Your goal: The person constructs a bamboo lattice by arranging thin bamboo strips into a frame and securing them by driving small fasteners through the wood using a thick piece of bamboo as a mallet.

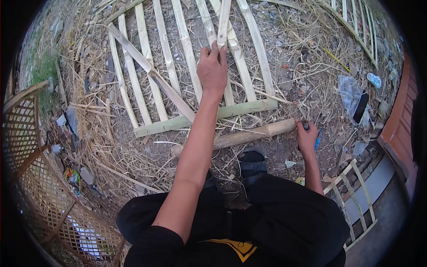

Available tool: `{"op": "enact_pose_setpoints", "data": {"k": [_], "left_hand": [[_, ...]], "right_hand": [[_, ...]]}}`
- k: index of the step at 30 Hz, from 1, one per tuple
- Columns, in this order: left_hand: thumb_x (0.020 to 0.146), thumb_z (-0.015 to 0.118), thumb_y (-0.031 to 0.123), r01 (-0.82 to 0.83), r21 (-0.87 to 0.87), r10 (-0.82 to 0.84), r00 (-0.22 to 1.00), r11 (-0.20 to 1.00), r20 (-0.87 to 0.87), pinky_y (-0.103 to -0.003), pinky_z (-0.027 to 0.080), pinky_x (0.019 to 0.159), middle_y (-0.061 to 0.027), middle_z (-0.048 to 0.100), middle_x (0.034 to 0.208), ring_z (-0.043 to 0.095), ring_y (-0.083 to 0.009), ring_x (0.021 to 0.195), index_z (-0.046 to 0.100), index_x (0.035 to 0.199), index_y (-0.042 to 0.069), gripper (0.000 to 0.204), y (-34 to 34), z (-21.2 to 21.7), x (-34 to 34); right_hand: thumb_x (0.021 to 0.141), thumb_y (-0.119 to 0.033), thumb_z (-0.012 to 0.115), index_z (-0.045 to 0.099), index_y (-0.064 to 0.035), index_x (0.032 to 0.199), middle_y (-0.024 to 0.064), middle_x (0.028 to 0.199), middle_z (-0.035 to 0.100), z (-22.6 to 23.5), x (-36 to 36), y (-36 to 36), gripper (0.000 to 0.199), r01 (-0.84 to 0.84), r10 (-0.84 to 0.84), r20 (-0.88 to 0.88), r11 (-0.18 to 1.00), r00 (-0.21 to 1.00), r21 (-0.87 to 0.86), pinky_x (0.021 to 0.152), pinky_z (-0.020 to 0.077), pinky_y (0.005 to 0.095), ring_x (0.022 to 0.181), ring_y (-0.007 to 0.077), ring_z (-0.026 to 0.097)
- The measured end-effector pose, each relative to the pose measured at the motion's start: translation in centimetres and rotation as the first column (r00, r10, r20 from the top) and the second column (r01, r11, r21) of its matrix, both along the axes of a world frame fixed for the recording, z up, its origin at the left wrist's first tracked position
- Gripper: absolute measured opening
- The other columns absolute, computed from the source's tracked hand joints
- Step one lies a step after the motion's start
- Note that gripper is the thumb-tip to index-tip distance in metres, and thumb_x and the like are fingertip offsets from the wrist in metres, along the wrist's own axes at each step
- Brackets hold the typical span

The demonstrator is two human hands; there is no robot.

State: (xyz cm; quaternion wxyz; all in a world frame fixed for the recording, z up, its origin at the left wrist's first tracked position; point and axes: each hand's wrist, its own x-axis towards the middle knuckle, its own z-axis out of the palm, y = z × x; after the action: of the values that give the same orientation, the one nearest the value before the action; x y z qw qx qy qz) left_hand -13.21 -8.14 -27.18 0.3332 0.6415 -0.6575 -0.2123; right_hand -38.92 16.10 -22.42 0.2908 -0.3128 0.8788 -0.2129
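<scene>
My left hand [212,71] reaches forward, its fingers closed around the near end of a pale bamboo strip [224,22]. That strip lies over a lattice of split bamboo slats [165,53], which run to a greenish bamboo crosspiece [244,109] nearest me. Another bamboo strip [153,73] slants across the left slats, partly hidden by my left forearm. Low at the right, my right hand [307,137] is closed on a tool with a dark round handle [305,125]; its working part is too thin and dark to make out. Beside that hand ends a thick bamboo pole [253,133].
At left stands a curved woven lattice panel [49,178]. A smaller bamboo frame [356,200] lies at lower right, near a reddish-brown panel [400,124]. Clear plastic [349,91], a black flat object [360,107] and bamboo shavings [111,147] litter the ground. My shoes are behind the pole.
</scene>
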Motion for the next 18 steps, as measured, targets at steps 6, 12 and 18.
{"op": "enact_pose_setpoints", "data": {"k": [6, 12, 18], "left_hand": [[0.099, 0.063, 0.032, 0.031, 0.004, -0.032, 0.998, 0.999, 0.056, -0.045, 0.051, 0.064, -0.0146, 0.061, 0.091, 0.065, -0.0339, 0.074, 0.068, 0.119, 0.003, 0.035, 0.0, 0.0, 0.4], [0.099, 0.062, 0.038, -0.020, -0.085, 0.026, 0.997, 0.996, 0.072, -0.045, 0.051, 0.072, -0.0155, 0.061, 0.091, 0.064, -0.0334, 0.081, 0.071, 0.120, 0.005, 0.040, -0.1, 0.0, 0.1], [0.100, 0.058, 0.041, 0.033, 0.060, -0.042, 0.988, 0.998, 0.151, -0.050, 0.052, 0.076, -0.0171, 0.064, 0.106, 0.067, -0.0369, 0.086, 0.066, 0.125, 0.003, 0.046, -0.5, 2.5, 2.3]], "right_hand": [[0.090, -0.029, 0.073, 0.059, 0.0044, 0.070, 0.0036, 0.056, 0.053, 0.3, 0.2, 0.3, 0.042, 0.002, -0.002, -0.017, 1.000, 1.000, -0.014, 0.054, 0.0376, 0.0351, 0.056, 0.0113, 0.043], [0.093, -0.035, 0.072, 0.063, 0.0031, 0.079, 0.0002, 0.060, 0.055, 0.1, 0.0, 1.4, 0.041, 0.047, -0.051, -0.035, 0.994, 0.998, -0.101, 0.053, 0.0352, 0.0310, 0.058, 0.0081, 0.044], [0.094, -0.037, 0.069, 0.067, 0.0035, 0.085, 0.0084, 0.063, 0.059, 0.0, -0.6, 3.4, 0.042, 0.027, -0.043, -0.286, 0.998, 0.957, -0.057, 0.060, 0.0435, 0.0376, 0.058, 0.0198, 0.050]]}}
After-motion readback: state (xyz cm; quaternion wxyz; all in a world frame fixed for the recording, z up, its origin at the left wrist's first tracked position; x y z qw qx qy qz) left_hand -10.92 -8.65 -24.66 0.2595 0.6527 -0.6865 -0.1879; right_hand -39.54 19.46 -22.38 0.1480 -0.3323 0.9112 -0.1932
